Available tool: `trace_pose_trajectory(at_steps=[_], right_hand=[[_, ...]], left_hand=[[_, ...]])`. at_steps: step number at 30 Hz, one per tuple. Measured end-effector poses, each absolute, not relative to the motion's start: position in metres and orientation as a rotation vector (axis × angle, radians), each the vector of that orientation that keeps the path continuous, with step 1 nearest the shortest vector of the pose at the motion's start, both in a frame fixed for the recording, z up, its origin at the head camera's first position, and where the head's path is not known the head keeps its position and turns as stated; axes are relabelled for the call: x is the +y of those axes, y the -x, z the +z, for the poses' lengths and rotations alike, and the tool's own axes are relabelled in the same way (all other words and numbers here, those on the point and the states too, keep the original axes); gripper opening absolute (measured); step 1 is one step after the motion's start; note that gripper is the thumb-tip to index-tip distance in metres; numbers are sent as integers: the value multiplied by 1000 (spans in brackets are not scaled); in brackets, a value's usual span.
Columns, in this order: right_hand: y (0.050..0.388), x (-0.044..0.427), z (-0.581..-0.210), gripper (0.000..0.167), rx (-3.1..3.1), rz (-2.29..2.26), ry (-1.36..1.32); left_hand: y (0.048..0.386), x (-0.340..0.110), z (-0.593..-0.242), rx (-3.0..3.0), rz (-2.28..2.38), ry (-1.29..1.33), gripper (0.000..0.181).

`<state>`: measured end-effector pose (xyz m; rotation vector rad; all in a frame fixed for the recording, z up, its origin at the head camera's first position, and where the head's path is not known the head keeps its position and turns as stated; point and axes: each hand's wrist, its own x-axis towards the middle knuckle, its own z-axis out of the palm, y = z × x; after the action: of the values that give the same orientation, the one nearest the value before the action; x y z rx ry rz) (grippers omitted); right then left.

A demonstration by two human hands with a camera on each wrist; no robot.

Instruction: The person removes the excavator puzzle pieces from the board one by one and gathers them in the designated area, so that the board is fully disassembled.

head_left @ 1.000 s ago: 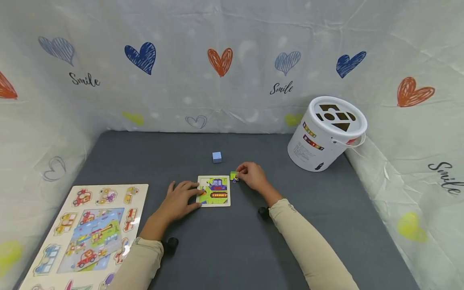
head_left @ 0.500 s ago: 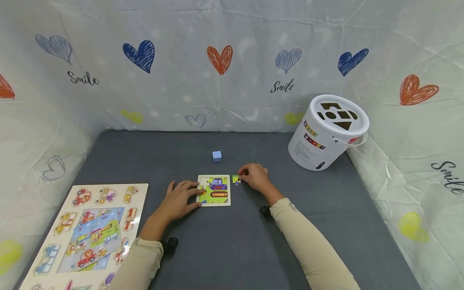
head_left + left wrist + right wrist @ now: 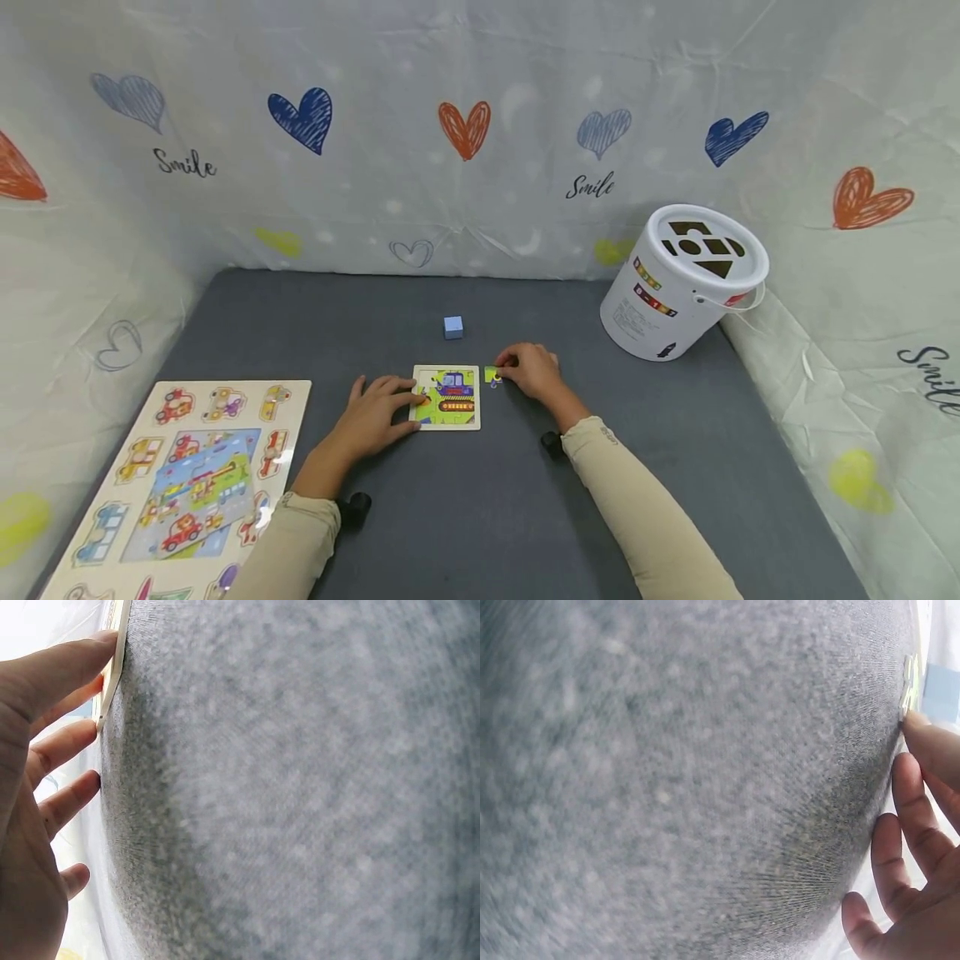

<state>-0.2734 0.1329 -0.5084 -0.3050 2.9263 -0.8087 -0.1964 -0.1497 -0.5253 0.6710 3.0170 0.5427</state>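
Observation:
A small square jigsaw puzzle (image 3: 455, 407) in a pale wooden frame shows a purple and red tracked vehicle on green. Along its left side rests my left hand (image 3: 375, 419), fingers spread, the thumb near the lower corner. In the left wrist view the thumb of the left hand (image 3: 45, 697) touches the frame's edge (image 3: 118, 660). Just right of the puzzle, my right hand (image 3: 531, 371) pinches a small green jigsaw piece (image 3: 491, 374) at its right side, on or close to the table. The right wrist view has the right hand (image 3: 922, 847) with its thumb against the piece's edge (image 3: 910, 686).
Behind the puzzle sits a blue cube (image 3: 453, 327). At the left lies a large wooden vehicle puzzle board (image 3: 288, 400), with a picture sheet (image 3: 206, 500) on it. A white bucket (image 3: 645, 304) with shape holes in its lid stands at the back right, before the hung cloth (image 3: 510, 225).
My right hand has drawn the green piece a little to the right, away from the puzzle frame. The left hand has stayed on the frame. The head view has shifted slightly.

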Motion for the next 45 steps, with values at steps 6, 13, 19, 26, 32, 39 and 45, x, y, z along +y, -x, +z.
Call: trace_pose_trajectory(at_steps=[6, 13, 19, 26, 32, 39, 45], right_hand=[[268, 126, -505, 14, 2907, -922, 272], [262, 93, -498, 23, 2901, -661, 671], [261, 80, -501, 29, 2861, -467, 811], [265, 76, -501, 24, 2825, -492, 758], [268, 70, -497, 28, 2791, -463, 751], [270, 62, -491, 26, 2735, -388, 818], [269, 55, -496, 28, 2770, -449, 833]], left_hand=[[198, -146, -526, 3003, 552, -715, 44], [201, -138, -531, 2986, 565, -728, 43], [200, -135, -532, 2982, 578, -729, 42], [203, -137, -527, 2982, 544, -706, 42], [203, -141, -522, 2972, 530, -681, 43], [199, -146, -521, 2971, 545, -673, 43], [196, -151, -523, 2971, 536, -633, 43]])
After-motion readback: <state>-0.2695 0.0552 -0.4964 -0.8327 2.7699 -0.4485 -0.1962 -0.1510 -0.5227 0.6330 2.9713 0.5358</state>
